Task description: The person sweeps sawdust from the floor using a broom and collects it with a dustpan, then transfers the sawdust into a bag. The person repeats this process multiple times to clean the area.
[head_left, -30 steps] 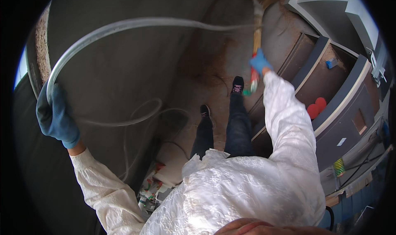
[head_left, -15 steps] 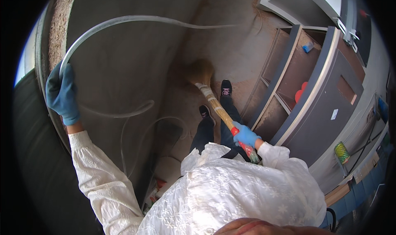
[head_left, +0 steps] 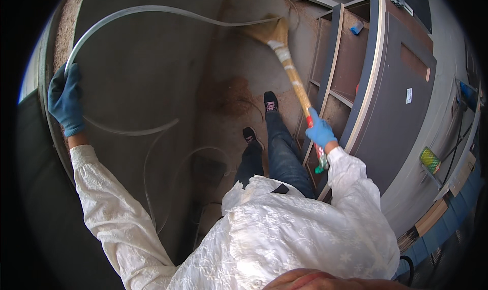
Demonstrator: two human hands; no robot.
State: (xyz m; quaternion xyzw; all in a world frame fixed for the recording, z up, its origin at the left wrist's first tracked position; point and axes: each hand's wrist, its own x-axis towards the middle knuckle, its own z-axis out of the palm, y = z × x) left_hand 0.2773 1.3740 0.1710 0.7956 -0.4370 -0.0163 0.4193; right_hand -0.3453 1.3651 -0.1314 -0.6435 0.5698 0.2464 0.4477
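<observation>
My right hand (head_left: 321, 128), in a blue glove, is closed round the red lower part of a straw broom (head_left: 295, 79). The broom's bristle head rests out ahead of my feet, by the floor at the far middle. At the left, my left hand (head_left: 67, 102), in a blue and dark glove, is wrapped round a clear flexible hose (head_left: 137, 9). From that hand the hose arcs up and to the right, its end passing close to the bristles. More of the hose loops down beside a large dark panel (head_left: 147, 71). Reddish-brown sawdust (head_left: 234, 89) lies on the floor.
At the right stands a dark cabinet carcass (head_left: 396, 91) with open compartments, one with a blue object (head_left: 357, 28) in it. A green and yellow roll (head_left: 430, 160) is farther right. My shoes (head_left: 271, 102) are between the panel and the cabinet.
My right hand has moved forward and to the right with the broom, whose head has swung away from my feet. The sawdust pile shows more fully. My left hand still holds the hose.
</observation>
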